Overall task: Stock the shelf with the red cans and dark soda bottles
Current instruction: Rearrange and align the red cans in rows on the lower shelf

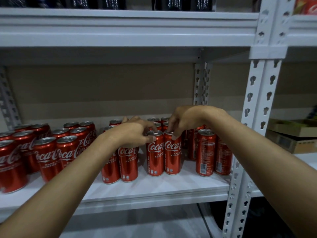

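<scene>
Two slim red cans stand side by side and touching on the white shelf (154,188), each held at its silver top. The left hand (137,133) pinches the rim of the left can (154,153) between curled fingertips and thumb; the right hand (181,122) comes down from above and grips the lid of the right can (172,152) the same way. Both cans are tall, narrow cylinders of glossy metal, red with white script lettering facing outward and small printed marks near the base; their lids are brushed silver with pull tabs.

Just below the left hand's wrist stands a pair of matching cans (120,165), partly hidden by the forearm. Behind both hands, more silver lids (154,120) show in rows toward the back. To the right of the right hand, two cans (205,152) are turned so their barcode and fine print face forward. Well to the left of the left hand, a larger cluster of the same cans (42,148) fills the shelf.

The shelf is smooth painted metal on white uprights (260,93) punched with keyhole slots. Above, dark bottles (181,3) sit on the upper shelf, only their bases visible. Far right of the right hand lie brown cardboard boxes (291,136).
</scene>
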